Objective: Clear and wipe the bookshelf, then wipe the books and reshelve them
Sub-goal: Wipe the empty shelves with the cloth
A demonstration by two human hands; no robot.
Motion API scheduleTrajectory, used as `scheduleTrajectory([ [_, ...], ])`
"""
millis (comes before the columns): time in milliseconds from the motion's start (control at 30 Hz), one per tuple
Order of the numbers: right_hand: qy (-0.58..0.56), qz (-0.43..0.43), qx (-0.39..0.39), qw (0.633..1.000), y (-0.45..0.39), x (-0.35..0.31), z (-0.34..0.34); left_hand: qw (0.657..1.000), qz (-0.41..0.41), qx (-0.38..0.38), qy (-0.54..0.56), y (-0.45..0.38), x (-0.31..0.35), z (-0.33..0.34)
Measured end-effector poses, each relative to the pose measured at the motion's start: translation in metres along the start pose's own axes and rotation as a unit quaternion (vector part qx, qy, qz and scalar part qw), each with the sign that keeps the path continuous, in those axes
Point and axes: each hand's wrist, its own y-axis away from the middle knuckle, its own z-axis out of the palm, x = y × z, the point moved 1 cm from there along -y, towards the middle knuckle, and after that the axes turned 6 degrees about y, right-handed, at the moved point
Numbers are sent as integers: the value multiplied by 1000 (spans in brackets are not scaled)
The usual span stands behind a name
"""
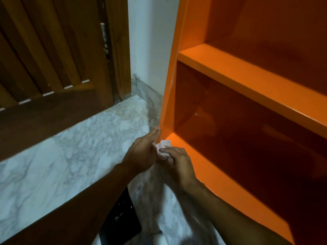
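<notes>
The orange bookshelf [247, 82] fills the right side; its visible shelves hold no books. At the bottom left front corner of the shelf, a small white crumpled cloth [163, 147] sits between my two hands. My right hand [178, 161] grips the cloth with curled fingers against the lower shelf's front edge. My left hand [143, 152] lies beside it, its straight fingers touching the outer face of the shelf's left side panel and the cloth's left edge. No books are in view.
A dark wooden slatted door [53, 68] stands at the left, a white wall [152, 41] between it and the shelf. Marble floor [62, 156] spreads below. A dark flat object [122, 218] lies on the floor under my left forearm.
</notes>
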Motion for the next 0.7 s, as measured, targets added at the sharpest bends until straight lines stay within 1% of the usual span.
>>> scheduleTrajectory([
  [33, -76, 28, 39, 996, -2, -4, -5, 1000, -19, -6, -1, -1, 2, -5],
  [67, -142, 79, 101, 982, -9, -4, -8, 999, -34, -15, 3, -2, 6, -9],
  [100, -185, 150, 172, 956, -21, -2, -11, 999, -44, -23, 10, -4, 11, -11],
  [133, -224, 221, 218, 924, -33, -3, -10, 998, -54, -29, 16, -2, 14, -16],
  [167, -257, 269, 236, 898, -45, -7, -7, 997, -61, -34, 18, -1, 17, -19],
  [200, -272, 288, 228, 890, -55, -10, -4, 997, -62, -35, 21, -2, 17, -18],
  [233, -271, 281, 207, 897, -62, -15, 1, 997, -64, -37, 17, -3, 16, -17],
  [333, -180, 211, 126, 953, -53, -22, 17, 995, -83, -52, -3, 4, 0, -24],
  [400, -60, 165, 63, 983, -34, -12, 18, 992, -94, -75, -21, 12, -16, -31],
  [467, 94, 91, -14, 991, -18, 2, 15, 987, -107, -113, -44, 22, -28, -42],
  [500, 178, 37, -58, 982, -11, 4, 11, 983, -115, -135, -55, 29, -33, -49],
  [533, 259, -21, -100, 961, -6, 6, 7, 978, -120, -157, -64, 36, -36, -54],
  [600, 397, -132, -149, 896, -1, 8, 0, 971, -121, -189, -78, 54, -40, -64],
  [667, 488, -199, -169, 833, -3, 10, -7, 971, -125, -188, -82, 72, -43, -72],
  [700, 518, -224, -177, 807, -4, 9, -12, 971, -135, -182, -82, 80, -44, -75],
])
